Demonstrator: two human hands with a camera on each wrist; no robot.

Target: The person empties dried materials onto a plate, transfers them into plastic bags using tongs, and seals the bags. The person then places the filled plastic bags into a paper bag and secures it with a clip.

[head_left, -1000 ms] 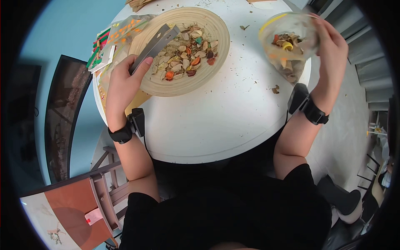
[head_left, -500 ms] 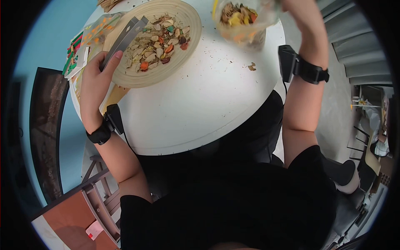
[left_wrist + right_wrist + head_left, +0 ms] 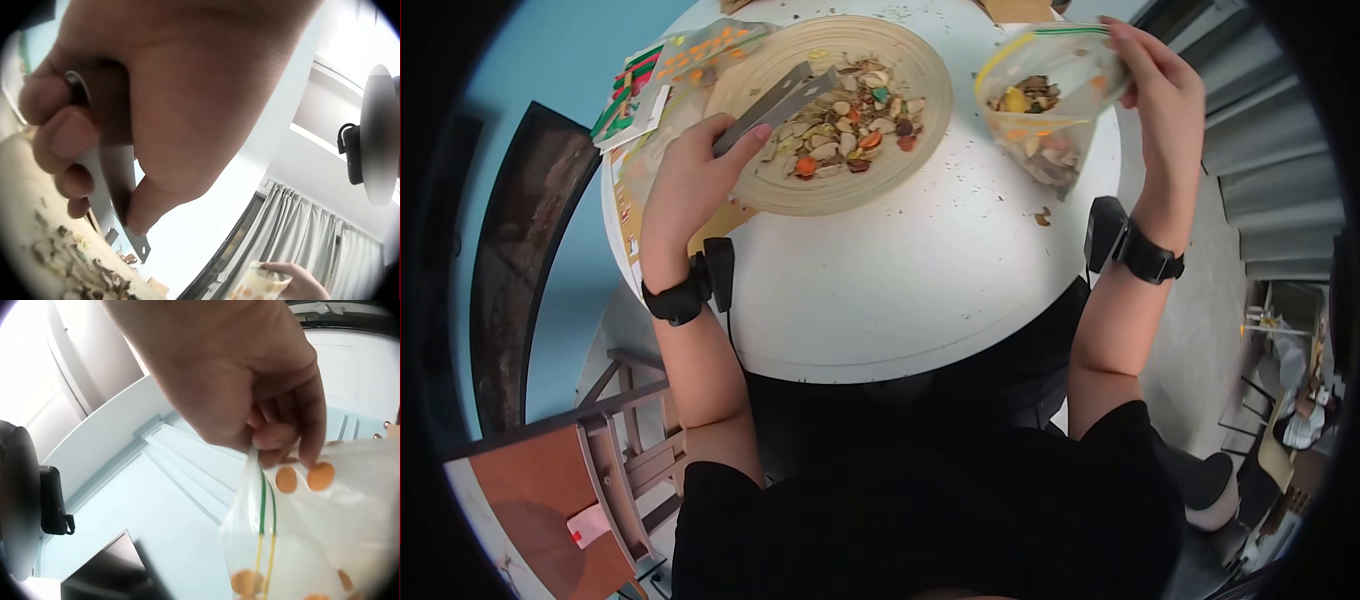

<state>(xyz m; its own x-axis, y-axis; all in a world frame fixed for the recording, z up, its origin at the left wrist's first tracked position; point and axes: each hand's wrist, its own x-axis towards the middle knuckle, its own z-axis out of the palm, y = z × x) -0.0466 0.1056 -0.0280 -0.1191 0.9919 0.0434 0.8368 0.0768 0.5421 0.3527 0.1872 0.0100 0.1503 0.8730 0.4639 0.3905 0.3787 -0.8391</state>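
Observation:
Metal tongs (image 3: 785,103) are gripped in the left hand (image 3: 695,185), their toothed ends over a round wooden plate (image 3: 800,203) of mixed dried pieces (image 3: 840,140). In the left wrist view, the fingers and thumb of the left hand (image 3: 169,94) wrap round the tongs (image 3: 115,181). The right hand (image 3: 1165,120) pinches the top edge of a zip bag (image 3: 1050,130), which stands open with similar pieces inside. Seen from the right wrist, the right hand's (image 3: 250,381) fingertips hold the bag (image 3: 306,531) beside its green and yellow zip strip.
Left of the plate lie another orange-dotted bag (image 3: 710,50) and a white, red and green item (image 3: 635,100). Crumbs and a small brown piece (image 3: 1042,216) are scattered on the white table (image 3: 900,300). A brown paper item (image 3: 1015,10) sits at the far edge.
The head view has shifted back and forth. The bag's mouth has tilted and now shows its green strip, with the right hand still pinching it. The left hand keeps the tongs over the plate.

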